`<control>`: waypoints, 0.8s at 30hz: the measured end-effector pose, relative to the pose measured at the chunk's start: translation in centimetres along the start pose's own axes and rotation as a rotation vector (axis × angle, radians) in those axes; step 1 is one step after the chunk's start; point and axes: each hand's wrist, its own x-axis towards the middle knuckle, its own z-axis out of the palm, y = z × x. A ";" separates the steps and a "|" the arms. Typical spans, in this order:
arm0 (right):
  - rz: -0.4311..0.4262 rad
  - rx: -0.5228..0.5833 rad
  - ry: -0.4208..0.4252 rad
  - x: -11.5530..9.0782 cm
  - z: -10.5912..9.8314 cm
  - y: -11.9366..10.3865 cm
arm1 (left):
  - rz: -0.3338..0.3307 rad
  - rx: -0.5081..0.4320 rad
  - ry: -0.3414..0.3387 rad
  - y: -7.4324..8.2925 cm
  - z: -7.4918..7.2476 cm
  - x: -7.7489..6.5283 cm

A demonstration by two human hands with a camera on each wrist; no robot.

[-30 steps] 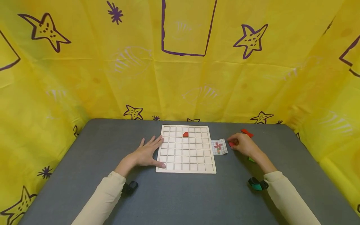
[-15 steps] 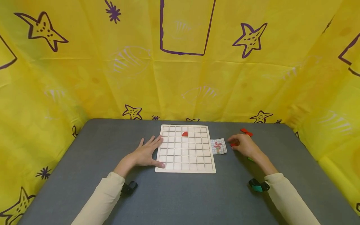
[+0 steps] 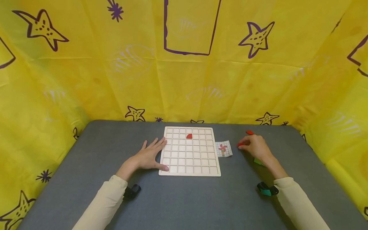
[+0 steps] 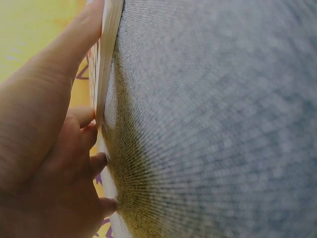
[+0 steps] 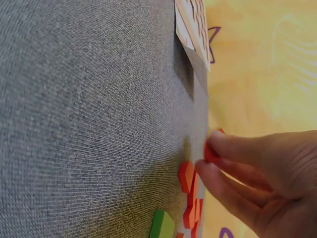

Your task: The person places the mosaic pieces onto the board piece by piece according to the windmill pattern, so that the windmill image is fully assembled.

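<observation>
My left hand (image 3: 148, 156) rests with spread fingers along the left edge of a pale wooden grid board (image 3: 189, 163); its thumb lies on the near left corner. One red quarter-round piece (image 3: 189, 136) sits in a cell near the board's far side. Right of the board, my right hand (image 3: 256, 147) pinches a red piece (image 5: 211, 152) between thumb and fingers, a little above the table. Its exact shape is mostly covered by the fingertips. Below that hand, in the right wrist view, several red pieces (image 5: 186, 177) and a green piece (image 5: 162, 225) lie on the cloth.
A small paper card (image 3: 224, 149) printed with a red pinwheel on a grid touches the board's right edge. Grey cloth covers the table (image 3: 184, 201). Behind and at the sides hangs a yellow curtain (image 3: 184, 80) with starfish drawings.
My right hand has shifted slightly right, and the red piece now shows at its fingertips. More of the green piece is uncovered. The left hand stays in place on the board.
</observation>
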 end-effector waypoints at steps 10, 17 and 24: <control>0.051 0.095 0.127 0.2 -0.7 -0.6 | 0.005 0.006 0.003 -0.2 0.1 0.2; 0.050 0.097 0.179 0.7 -0.7 -1.3 | 0.004 0.000 0.004 -0.2 0.1 0.1; 0.051 0.140 0.217 1.1 -0.4 -2.2 | -0.006 -0.012 -0.002 0.0 0.1 0.0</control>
